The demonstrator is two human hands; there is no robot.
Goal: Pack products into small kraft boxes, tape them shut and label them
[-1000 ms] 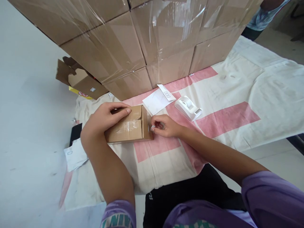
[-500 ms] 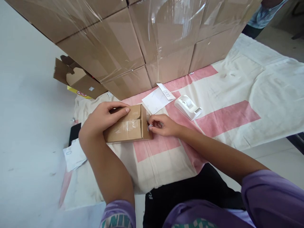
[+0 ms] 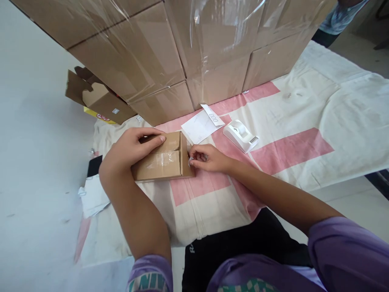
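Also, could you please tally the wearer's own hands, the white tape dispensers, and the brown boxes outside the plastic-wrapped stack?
Hands: 2 (left hand, right hand)
Tape dispensers: 1 (white tape dispenser)
Brown boxes outside the stack: 2 (taped box, open box)
Total: 5

Behind the box (image 3: 162, 163), stacked cartons (image 3: 214, 48) block the way. The left hand (image 3: 132, 148) covers its left end; the right hand (image 3: 207, 158) crowds its right. Beyond 1 tape dispenser (image 3: 240, 136), farther right of the box, the cloth (image 3: 296, 109) leaves room.
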